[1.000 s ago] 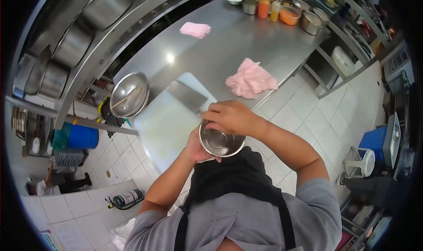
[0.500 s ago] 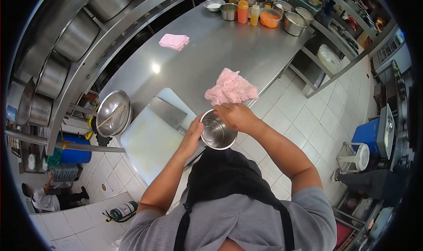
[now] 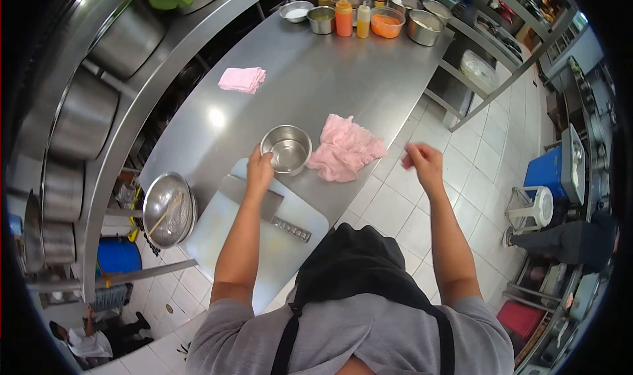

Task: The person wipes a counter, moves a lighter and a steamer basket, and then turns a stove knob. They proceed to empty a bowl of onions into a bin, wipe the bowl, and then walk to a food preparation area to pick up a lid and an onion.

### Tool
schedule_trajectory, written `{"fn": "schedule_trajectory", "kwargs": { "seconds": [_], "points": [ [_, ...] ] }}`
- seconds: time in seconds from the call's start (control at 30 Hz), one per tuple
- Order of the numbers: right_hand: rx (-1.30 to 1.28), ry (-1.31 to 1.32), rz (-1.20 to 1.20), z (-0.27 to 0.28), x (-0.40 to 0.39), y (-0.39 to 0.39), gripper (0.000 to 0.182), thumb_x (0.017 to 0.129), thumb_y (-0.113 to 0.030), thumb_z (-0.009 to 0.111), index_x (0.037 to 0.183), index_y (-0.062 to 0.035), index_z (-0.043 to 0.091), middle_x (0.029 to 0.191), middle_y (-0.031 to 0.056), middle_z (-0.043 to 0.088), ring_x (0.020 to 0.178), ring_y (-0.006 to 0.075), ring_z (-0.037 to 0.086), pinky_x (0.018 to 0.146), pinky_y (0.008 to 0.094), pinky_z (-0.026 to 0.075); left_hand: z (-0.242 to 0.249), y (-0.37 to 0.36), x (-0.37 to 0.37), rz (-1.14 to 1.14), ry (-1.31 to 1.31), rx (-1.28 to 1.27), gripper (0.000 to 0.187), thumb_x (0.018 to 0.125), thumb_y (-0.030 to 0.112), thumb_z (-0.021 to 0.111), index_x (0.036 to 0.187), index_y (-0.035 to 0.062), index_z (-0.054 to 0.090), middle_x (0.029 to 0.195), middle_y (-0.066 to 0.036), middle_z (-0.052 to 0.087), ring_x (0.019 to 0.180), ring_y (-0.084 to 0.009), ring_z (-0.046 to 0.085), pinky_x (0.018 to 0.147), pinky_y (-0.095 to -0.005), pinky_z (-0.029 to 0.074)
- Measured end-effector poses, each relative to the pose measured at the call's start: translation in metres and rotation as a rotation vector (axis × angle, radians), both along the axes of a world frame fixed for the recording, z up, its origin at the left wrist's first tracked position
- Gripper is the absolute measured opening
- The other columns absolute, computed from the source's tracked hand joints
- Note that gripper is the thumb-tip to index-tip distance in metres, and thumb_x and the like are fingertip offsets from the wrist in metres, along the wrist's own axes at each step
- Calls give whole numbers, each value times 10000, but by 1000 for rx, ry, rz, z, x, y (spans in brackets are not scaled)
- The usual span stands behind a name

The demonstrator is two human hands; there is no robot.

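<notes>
My left hand (image 3: 260, 171) grips the side of a round stainless steel pot (image 3: 287, 152), thumb over its rim. The pot is held near the worktop, its open top facing me and its inside bare. Right of it lies a crumpled pink cloth (image 3: 346, 148). My right hand (image 3: 424, 163) is raised beyond the table's right edge, fingers loosely bent, holding nothing I can see. A cleaver (image 3: 264, 203) rests on the white cutting board (image 3: 224, 243), below my left hand.
A folded pink cloth (image 3: 242, 80) lies on the steel table (image 3: 290, 65). Sauce bottles (image 3: 343, 18) and metal containers (image 3: 425, 27) stand at the far end. Left are a strainer in bowls (image 3: 168, 207) and shelved pots (image 3: 82, 115). Other people (image 3: 86, 339) are farther off.
My left hand has carried the pot forward and left, from near my body to beside the crumpled cloth. My right hand has left the pot and moved right. The cleaver's handle now shows.
</notes>
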State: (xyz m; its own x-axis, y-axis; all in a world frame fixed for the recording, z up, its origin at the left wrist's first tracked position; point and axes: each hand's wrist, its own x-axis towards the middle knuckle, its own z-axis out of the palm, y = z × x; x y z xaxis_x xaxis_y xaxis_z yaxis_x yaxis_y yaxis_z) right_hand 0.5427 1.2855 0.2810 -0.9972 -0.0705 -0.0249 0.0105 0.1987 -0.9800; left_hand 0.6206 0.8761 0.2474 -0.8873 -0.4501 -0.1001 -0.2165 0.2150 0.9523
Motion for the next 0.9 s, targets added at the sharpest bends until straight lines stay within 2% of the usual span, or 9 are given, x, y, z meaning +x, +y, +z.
{"fn": "schedule_trajectory", "kwargs": {
  "seconds": [0.17,0.23,0.3,0.43,0.57,0.63,0.7,0.73,0.9],
  "points": [
    [321,-470,-325,-224,131,203,338,902,-256,669,681,-4,620,565,94,633,475,160,610,450,287,463,-13,-26,-19,-102,-152,-338,364,889,162,593,1197,-31,607,1114,-184,655,1044,-231,617,903,-313,473],
    [537,-770,-565,-311,262,287,343,898,-257,668,674,-7,596,581,135,639,453,223,619,399,358,478,-5,-17,-23,170,21,-470,461,910,249,648,1284,-2,546,1189,-179,635,1079,-277,607,941,-376,457],
    [359,-1236,-727,-281,367,304,235,911,-121,532,695,-30,551,624,147,626,502,262,628,443,417,506,16,-4,-28,210,206,-526,464,923,265,667,1287,8,538,1218,-163,611,1090,-262,590,944,-369,451],
    [-40,-1447,-1045,-292,493,312,167,887,-59,494,755,-2,579,670,164,646,531,277,638,483,454,543,67,131,-53,141,362,-424,185,938,127,630,1067,-4,603,1046,-92,639,979,-173,583,860,-304,462],
    [-121,-1425,-1051,-322,471,343,163,896,-90,503,833,10,615,723,166,675,540,274,646,521,473,567,52,317,-97,-405,209,-192,94,926,81,630,929,-11,651,890,-42,669,868,-116,593,825,-266,471],
    [-78,-1319,-952,-351,427,385,225,880,-95,530,693,-20,631,627,152,660,510,239,647,495,441,555,54,415,-114,-561,113,-114,92,921,78,638,935,-9,661,885,-38,676,852,-111,599,820,-258,472],
    [467,-760,-551,-397,390,438,242,825,-141,624,618,-19,653,545,124,627,444,205,614,425,351,512,48,492,-137,-822,77,-46,98,913,81,654,946,-8,678,867,-34,688,832,-100,609,799,-246,476],
    [-35,-878,-989,-370,340,452,194,801,-139,644,653,-16,672,552,107,628,461,188,615,428,327,504,51,523,-151,-858,89,-37,98,913,81,654,946,-8,678,867,-34,688,832,-100,609,799,-246,476],
    [-181,-555,-986,-260,154,566,107,816,-97,701,835,7,693,692,81,662,588,149,638,497,295,519,53,637,-219,-973,107,4,107,920,92,656,965,-3,674,870,-15,684,814,-84,609,763,-233,478]
  ]
}}
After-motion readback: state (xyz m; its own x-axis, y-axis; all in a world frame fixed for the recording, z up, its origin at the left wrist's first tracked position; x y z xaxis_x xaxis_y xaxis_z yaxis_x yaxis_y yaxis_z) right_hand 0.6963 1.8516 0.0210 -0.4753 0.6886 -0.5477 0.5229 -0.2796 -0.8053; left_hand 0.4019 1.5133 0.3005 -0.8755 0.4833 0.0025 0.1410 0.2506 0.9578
